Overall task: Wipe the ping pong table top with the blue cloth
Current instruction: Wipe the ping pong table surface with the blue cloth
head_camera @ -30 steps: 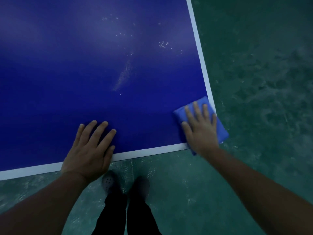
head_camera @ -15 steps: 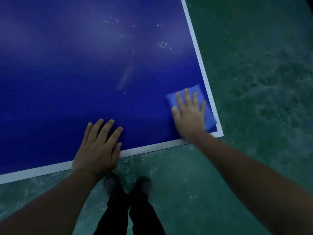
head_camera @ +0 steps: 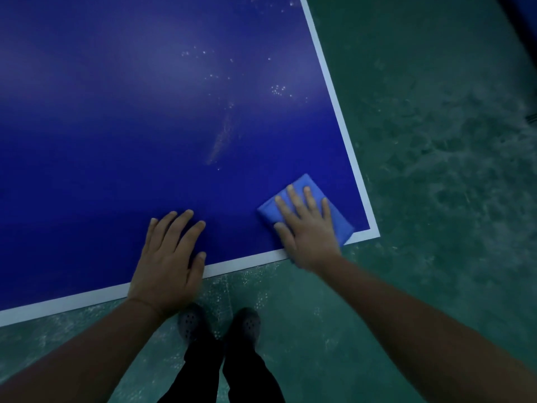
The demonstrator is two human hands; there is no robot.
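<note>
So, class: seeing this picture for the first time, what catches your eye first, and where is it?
The right hand presses a folded blue cloth flat at the near right corner of the ping pong table. The left hand lies flat on the near edge. A pale smear marks the top beyond the cloth.

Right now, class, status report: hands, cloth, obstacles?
Right hand flat on folded blue cloth near table corner. Left hand flat on blue table top. Nothing blocking.

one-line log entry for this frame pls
step: wiping near corner | right hand: flat on blue cloth | left hand: flat on table top, bracing | unwiped: white streak, specks
</note>
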